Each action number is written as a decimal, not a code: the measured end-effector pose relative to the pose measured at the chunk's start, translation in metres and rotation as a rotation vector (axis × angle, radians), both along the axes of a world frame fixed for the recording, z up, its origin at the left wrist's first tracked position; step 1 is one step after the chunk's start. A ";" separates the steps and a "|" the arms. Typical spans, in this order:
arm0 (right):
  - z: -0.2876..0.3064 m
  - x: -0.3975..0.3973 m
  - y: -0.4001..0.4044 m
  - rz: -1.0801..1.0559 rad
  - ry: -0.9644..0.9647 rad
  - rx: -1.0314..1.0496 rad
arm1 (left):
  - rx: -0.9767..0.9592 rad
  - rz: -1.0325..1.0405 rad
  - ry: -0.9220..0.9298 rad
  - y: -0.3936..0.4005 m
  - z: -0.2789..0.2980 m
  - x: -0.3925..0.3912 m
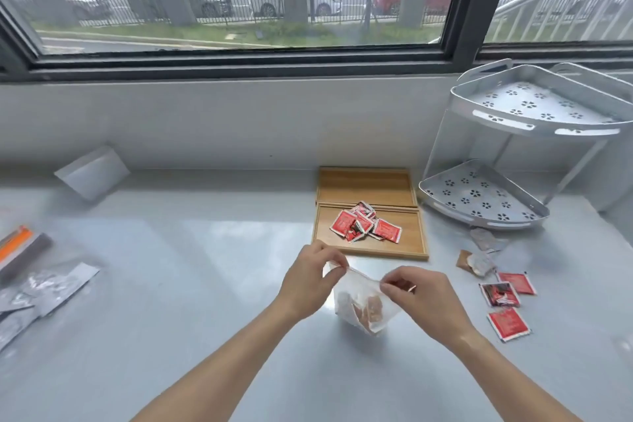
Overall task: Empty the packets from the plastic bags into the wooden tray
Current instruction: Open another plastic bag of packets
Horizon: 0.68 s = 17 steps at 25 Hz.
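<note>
A small clear plastic bag [363,308] with brownish packets inside hangs just above the counter in front of me. My left hand [310,279] pinches the left end of its top edge, and my right hand [419,298] pinches the right end. Behind the hands lies a wooden tray [404,243] holding a pile of several red packets [364,224]. A second, bare wooden tray [366,185] sits behind it against the wall.
Three red packets [507,301] and a brown packet with crumpled clear bags [476,262] lie at the right. A white two-tier corner shelf [513,154] stands far right. Silver packets in clear bags [41,291] and an orange-striped item [17,240] lie at the left.
</note>
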State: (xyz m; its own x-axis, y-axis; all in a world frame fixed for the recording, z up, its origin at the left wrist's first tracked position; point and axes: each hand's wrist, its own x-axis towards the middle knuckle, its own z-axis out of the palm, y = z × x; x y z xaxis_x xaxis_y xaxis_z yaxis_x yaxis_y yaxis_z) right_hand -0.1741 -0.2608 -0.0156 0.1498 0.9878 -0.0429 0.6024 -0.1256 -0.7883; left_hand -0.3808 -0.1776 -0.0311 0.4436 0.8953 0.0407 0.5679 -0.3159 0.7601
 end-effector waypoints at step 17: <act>-0.026 -0.046 -0.029 -0.110 -0.155 0.053 | -0.730 0.247 -0.176 -0.034 0.015 0.027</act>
State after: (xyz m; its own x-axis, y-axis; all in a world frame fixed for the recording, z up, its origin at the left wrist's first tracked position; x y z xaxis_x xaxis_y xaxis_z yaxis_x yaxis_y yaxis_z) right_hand -0.2201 -0.2898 -0.0419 0.2574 0.9654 0.0410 0.7022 -0.1577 -0.6943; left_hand -0.3535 -0.2117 -0.0163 0.2703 0.7946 -0.5437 0.4089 0.4165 0.8120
